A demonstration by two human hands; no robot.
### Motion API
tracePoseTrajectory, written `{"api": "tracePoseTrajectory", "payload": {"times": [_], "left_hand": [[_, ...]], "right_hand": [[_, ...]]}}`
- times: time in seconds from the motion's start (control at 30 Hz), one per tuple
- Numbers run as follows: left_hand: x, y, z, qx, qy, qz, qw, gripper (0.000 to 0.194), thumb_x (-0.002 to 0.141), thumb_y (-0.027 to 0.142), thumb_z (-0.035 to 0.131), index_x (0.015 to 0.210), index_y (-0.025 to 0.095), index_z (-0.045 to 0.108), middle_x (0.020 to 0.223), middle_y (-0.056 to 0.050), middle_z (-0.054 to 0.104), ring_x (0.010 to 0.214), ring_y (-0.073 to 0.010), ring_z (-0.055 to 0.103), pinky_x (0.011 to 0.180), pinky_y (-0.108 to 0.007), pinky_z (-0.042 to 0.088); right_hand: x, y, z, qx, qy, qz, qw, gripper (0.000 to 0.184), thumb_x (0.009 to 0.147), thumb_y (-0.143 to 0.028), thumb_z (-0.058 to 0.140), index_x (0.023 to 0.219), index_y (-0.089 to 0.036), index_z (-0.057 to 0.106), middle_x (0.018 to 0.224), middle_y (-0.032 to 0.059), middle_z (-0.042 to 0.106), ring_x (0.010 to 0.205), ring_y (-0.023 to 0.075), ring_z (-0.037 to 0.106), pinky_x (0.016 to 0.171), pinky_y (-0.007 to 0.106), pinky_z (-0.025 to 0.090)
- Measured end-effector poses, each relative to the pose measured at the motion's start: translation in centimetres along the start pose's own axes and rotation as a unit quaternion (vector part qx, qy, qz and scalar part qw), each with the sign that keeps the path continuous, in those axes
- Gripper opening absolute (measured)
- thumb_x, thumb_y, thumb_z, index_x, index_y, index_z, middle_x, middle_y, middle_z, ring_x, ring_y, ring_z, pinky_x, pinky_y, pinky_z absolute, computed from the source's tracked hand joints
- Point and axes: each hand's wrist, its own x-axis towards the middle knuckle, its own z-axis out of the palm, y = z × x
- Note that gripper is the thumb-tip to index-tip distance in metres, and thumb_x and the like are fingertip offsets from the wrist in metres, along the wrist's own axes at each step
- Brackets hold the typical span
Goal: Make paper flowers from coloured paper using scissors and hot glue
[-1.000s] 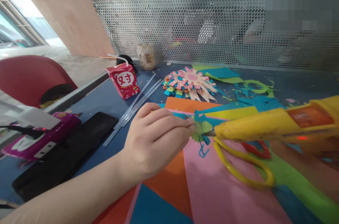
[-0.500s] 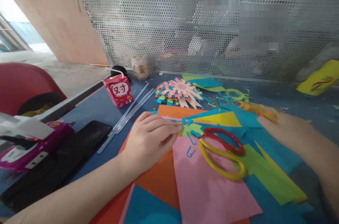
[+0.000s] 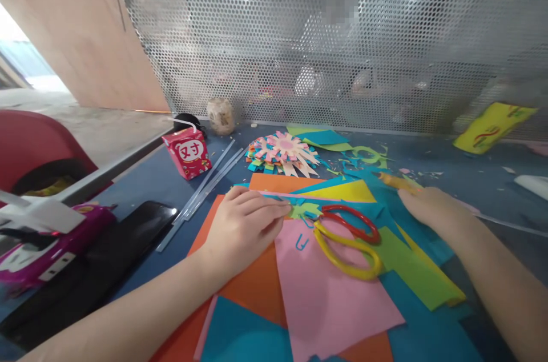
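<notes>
My left hand point(image 3: 246, 225) lies over the paper sheets, thumb and fingers pinched on a small green-and-blue cut paper piece point(image 3: 305, 210). Scissors point(image 3: 349, 248) with one red and one yellow handle lie beside it on a pink sheet point(image 3: 338, 299); their blades are mostly hidden. Close by is a blue paper clip point(image 3: 301, 242). At the right, my right hand point(image 3: 428, 208) is closed around a yellow-orange hot glue gun point(image 3: 396, 181), its tip pointing left low over blue paper point(image 3: 385, 196). The fingers hide most of the gun's body.
Layered paper rosettes point(image 3: 285, 151) and green scraps point(image 3: 368, 153) lie behind the sheets. To the left are clear glue sticks point(image 3: 209, 185), a red drink carton point(image 3: 188, 151), a black phone point(image 3: 124, 253) and a purple power strip point(image 3: 81, 236). Behind stands a perforated metal panel point(image 3: 265, 36).
The view has shifted, so the table things sit further left. My right hand and the glue gun are lower, closer to the blue paper. My left hand keeps its pinch in place.
</notes>
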Motion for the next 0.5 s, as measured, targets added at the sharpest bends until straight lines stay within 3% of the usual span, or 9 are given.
{"api": "tracePoseTrajectory", "payload": {"times": [0.1, 0.13, 0.2, 0.3, 0.4, 0.5], "left_hand": [[-0.1, 0.1, -0.1, -0.006, -0.001, 0.006, 1.0, 0.013, 0.072, 0.01, 0.065, 0.081, 0.02, 0.065, 0.08, 0.004, 0.072, 0.068, -0.0122, 0.065, 0.064, -0.028, 0.043], [-0.1, 0.1, -0.1, -0.008, -0.001, 0.008, 1.0, 0.013, 0.072, 0.011, 0.065, 0.081, 0.02, 0.065, 0.08, 0.004, 0.072, 0.068, -0.0122, 0.065, 0.064, -0.028, 0.042], [-0.1, 0.3, -0.1, -0.012, -0.005, 0.014, 1.0, 0.013, 0.073, 0.011, 0.065, 0.082, 0.02, 0.065, 0.082, 0.005, 0.072, 0.07, -0.0123, 0.064, 0.064, -0.028, 0.042], [-0.2, 0.6, -0.1, -0.026, -0.017, 0.026, 0.999, 0.013, 0.074, 0.012, 0.064, 0.084, 0.021, 0.065, 0.085, 0.005, 0.072, 0.075, -0.012, 0.063, 0.067, -0.028, 0.042], [-0.3, 1.0, -0.1, -0.051, -0.013, 0.045, 0.998, 0.017, 0.074, 0.01, 0.064, 0.088, 0.02, 0.064, 0.086, 0.003, 0.071, 0.076, -0.0125, 0.062, 0.069, -0.029, 0.042], [-0.3, 1.5, 0.0, -0.059, -0.013, 0.068, 0.996, 0.019, 0.073, 0.01, 0.064, 0.09, 0.019, 0.063, 0.083, 0.003, 0.072, 0.073, -0.0134, 0.06, 0.066, -0.029, 0.041]], "right_hand": [[1.0, -1.7, -2.0, -0.022, 0.05, 0.031, 0.998, 0.036, 0.091, -0.043, 0.045, 0.071, -0.013, 0.05, 0.055, -0.0039, 0.043, 0.038, 0.004, 0.032, 0.034, 0.016, 0.026], [1.4, -2.7, -2.9, -0.019, 0.073, 0.021, 0.997, 0.039, 0.089, -0.046, 0.045, 0.07, -0.013, 0.051, 0.057, 0.0031, 0.047, 0.04, 0.0083, 0.038, 0.032, 0.021, 0.023], [1.8, -5.4, -4.4, 0.015, 0.1, -0.042, 0.994, 0.035, 0.087, -0.046, 0.047, 0.08, -0.013, 0.054, 0.072, 0.0131, 0.056, 0.053, 0.0165, 0.051, 0.036, 0.024, 0.031], [1.0, -10.0, -6.0, 0.11, 0.111, -0.181, 0.971, 0.024, 0.088, -0.038, 0.046, 0.097, -0.016, 0.05, 0.082, 0.0068, 0.059, 0.064, 0.015, 0.057, 0.054, 0.025, 0.047], [-0.9, -13.4, -6.7, 0.168, 0.111, -0.309, 0.929, 0.019, 0.09, -0.03, 0.045, 0.102, -0.017, 0.049, 0.089, 0.0053, 0.059, 0.081, 0.0171, 0.058, 0.066, 0.028, 0.049], [-2.5, -14.5, -7.2, 0.197, 0.117, -0.386, 0.893, 0.02, 0.09, -0.021, 0.044, 0.11, -0.017, 0.048, 0.097, 0.0051, 0.058, 0.09, 0.0152, 0.056, 0.076, 0.026, 0.047]]}}
